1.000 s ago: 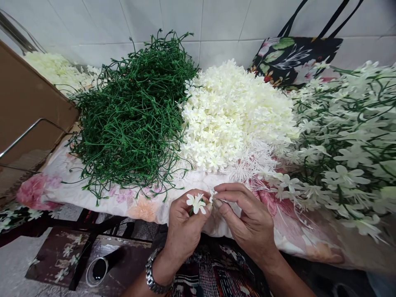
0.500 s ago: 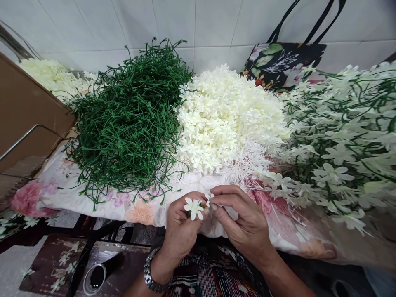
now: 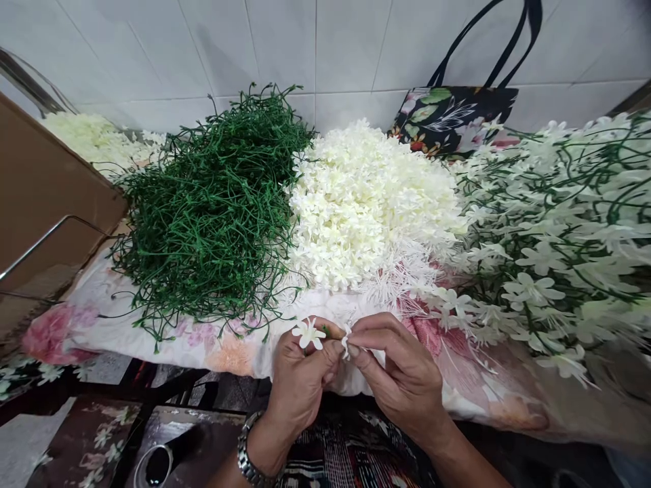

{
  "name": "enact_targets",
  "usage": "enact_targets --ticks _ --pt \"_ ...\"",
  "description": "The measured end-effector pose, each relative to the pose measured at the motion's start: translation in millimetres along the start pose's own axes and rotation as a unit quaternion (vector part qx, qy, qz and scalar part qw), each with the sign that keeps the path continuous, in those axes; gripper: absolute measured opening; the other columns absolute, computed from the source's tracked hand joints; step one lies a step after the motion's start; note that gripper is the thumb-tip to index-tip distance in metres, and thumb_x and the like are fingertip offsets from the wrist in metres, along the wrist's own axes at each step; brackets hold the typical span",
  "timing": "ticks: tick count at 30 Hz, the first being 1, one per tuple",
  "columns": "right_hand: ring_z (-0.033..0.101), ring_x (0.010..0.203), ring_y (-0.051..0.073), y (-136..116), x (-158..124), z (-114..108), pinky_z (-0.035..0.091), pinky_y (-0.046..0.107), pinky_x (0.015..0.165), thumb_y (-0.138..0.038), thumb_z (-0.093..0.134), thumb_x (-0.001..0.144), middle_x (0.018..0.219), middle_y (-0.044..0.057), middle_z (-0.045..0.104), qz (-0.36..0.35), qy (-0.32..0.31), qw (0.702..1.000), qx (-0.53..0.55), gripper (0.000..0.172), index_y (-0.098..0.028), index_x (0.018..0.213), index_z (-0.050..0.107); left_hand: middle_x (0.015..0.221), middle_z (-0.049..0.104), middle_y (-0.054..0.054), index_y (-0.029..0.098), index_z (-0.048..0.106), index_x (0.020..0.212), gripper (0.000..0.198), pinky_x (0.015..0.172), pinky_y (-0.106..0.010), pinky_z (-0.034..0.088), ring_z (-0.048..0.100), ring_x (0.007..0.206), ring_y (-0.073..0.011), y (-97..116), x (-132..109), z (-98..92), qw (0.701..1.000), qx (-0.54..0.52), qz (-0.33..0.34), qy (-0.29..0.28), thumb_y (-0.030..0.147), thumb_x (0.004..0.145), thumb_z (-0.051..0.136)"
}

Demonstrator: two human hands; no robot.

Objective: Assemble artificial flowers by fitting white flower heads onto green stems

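My left hand point(image 3: 305, 373), with a metal watch point(image 3: 249, 451) at the wrist, is closed on a green artificial flower stem point(image 3: 326, 329). A white artificial flower point(image 3: 308, 333) shows at the top of that hand, beside the thumb. Thumb and fingers of my right hand point(image 3: 399, 369) pinch a second white blossom point(image 3: 346, 341), edge-on, against the left fingertips. Most of the stem is hidden in the left palm. Beyond the hands lie a heap of green stems point(image 3: 213, 217) and a mound of loose cream-white blossoms point(image 3: 366, 203).
Finished-looking white flower sprays point(image 3: 554, 271) are piled at the right. A black floral bag point(image 3: 452, 118) leans on the tiled wall point(image 3: 285, 47). At the left stands a cardboard box point(image 3: 45, 183). A cup of dark liquid point(image 3: 156, 466) stands low at left. Floral cloth point(image 3: 183, 349) covers the work surface.
The white flower by my left thumb has shifted slightly left and up. The pinched blossom now touches the left fingertips. The whole view has tilted slightly.
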State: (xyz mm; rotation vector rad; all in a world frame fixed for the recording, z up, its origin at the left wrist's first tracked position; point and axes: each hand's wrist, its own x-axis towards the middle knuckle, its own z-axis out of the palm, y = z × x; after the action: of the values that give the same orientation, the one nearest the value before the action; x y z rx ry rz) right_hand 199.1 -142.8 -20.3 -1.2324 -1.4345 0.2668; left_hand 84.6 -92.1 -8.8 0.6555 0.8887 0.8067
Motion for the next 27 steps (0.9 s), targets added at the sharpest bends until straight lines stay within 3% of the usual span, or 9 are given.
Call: enact_targets --ticks 6,11,15,20,27 --pt "0.056 0.076 0.009 3 -1 0 0.048 0.02 0.064 0.002 0.053 0.079 0.085 0.004 0.055 -0.032 -0.021 0.999 -0.006 0.022 -0.016 0.091 0.059 0.039 0.04 0.008 0.012 0.061 0.054 0.031 0.038 -0.016 0.022 0.029 0.036 -0.002 -2 1 1.1 0.999 -0.001 0.029 0.026 0.032 0.048 0.083" --pt "0.057 0.082 0.012 -1 3 -9 0.05 0.023 0.071 -0.015 0.055 0.084 0.089 0.004 0.058 0.035 -0.081 0.996 -0.012 0.019 -0.017 0.103 0.054 0.043 0.041 0.007 0.013 0.063 0.06 0.018 0.039 -0.016 0.024 0.03 0.04 -0.0031 -6 0 -4.8 0.996 0.041 0.079 0.002 0.026 0.062 0.075" --pt "0.057 0.098 0.018 -2 4 -10 0.052 0.031 0.08 -0.04 0.063 0.079 0.109 0.011 0.057 0.05 -0.125 0.991 -0.018 0.053 -0.014 0.121 0.045 0.053 0.05 0.005 0.015 0.062 0.062 0.009 0.047 -0.018 0.033 0.04 0.048 -0.0059 -9 -1 -8.8 0.981 0.112 0.16 -0.007 0.016 0.07 0.066" --pt "0.058 0.076 0.013 -1 3 -7 0.049 0.025 0.066 -0.016 0.054 0.085 0.082 0.003 0.06 0.054 -0.102 0.993 -0.011 0.011 -0.017 0.095 0.058 0.056 0.051 0.004 0.015 0.061 0.062 0.011 0.05 -0.019 0.034 0.041 0.052 -0.0075 -11 -1 -11.4 0.97 0.155 0.184 -0.028 0.014 0.073 0.062" --pt "0.057 0.064 0.009 0 0 -9 0.045 0.022 0.057 -0.014 0.056 0.084 0.071 -0.001 0.059 0.108 -0.069 0.992 0.015 0.005 -0.017 0.082 0.059 0.058 0.048 0.003 0.017 0.067 0.074 0.013 0.044 -0.019 0.028 0.033 0.046 -0.0061 -11 -2 -20.3 0.977 0.138 0.147 -0.074 0.023 0.081 0.058"
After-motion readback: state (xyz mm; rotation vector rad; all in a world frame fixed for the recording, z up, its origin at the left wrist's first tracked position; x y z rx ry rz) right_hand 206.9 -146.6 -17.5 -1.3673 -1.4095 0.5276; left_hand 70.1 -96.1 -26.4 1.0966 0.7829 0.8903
